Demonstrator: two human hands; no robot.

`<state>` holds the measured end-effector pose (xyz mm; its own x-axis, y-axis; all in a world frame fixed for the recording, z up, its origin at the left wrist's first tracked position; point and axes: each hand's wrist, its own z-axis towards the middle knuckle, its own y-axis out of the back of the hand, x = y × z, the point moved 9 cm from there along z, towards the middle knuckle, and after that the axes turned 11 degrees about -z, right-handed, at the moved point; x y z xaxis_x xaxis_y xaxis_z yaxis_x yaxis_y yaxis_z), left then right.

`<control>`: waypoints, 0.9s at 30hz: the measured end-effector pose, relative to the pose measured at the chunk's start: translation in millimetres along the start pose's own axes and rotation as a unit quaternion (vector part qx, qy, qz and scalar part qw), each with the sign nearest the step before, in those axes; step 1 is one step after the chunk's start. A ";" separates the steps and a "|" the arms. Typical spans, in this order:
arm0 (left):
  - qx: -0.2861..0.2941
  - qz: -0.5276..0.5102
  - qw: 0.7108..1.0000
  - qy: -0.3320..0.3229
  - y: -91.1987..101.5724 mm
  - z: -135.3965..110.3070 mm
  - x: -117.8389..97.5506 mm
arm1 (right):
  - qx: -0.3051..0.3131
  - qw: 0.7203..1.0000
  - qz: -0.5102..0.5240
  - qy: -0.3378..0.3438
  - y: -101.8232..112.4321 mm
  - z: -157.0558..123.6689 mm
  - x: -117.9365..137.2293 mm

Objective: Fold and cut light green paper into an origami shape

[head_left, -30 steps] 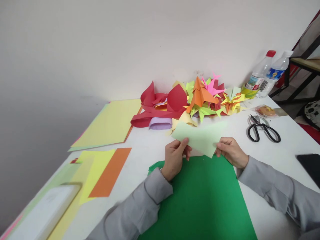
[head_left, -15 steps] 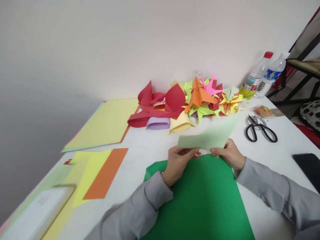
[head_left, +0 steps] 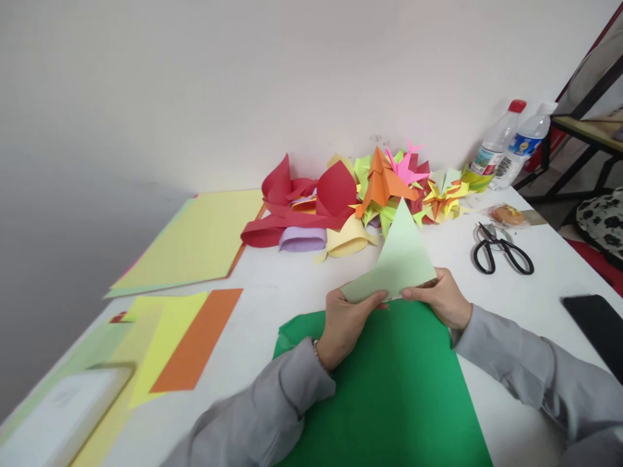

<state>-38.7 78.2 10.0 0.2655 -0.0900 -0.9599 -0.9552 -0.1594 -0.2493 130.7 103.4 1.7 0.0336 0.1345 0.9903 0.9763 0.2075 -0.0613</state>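
The left hand (head_left: pixel 344 325) grips the pale-green, pointed paper sheet (head_left: pixel 402 256) at its seven o'clock, the right hand (head_left: pixel 445 299) at four; black-handled metal scissors (head_left: pixel 495 242) lie at three.

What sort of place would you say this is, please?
Probably a papercraft table against a wall, though whether at home or in a workshop I cannot tell. The signs are the pile of folded paper shapes, the scissors and the stack of coloured sheets.

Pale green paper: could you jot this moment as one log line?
left hand: grips pale green paper | right hand: grips same paper | nearby: green sheet, scissors
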 end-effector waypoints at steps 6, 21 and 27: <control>0.026 0.054 0.997 -0.048 -9.5 -6.7 -7.0 | -0.018 0.997 -0.080 0.009 -0.1 -2.4 8.1; 0.073 0.019 0.997 0.036 -22.3 -6.7 -0.2 | -0.006 0.996 -0.087 0.006 -4.2 -3.8 8.4; 0.049 0.021 0.997 0.048 -17.4 -5.3 -1.2 | -0.039 0.998 -0.058 -0.001 2.4 -1.1 4.2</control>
<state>-21.6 75.9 16.1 0.2316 -0.1884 -0.9544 -0.9727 -0.0569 -0.2249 133.4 103.3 5.8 -0.0803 0.1164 0.9899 0.9873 0.1456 0.0630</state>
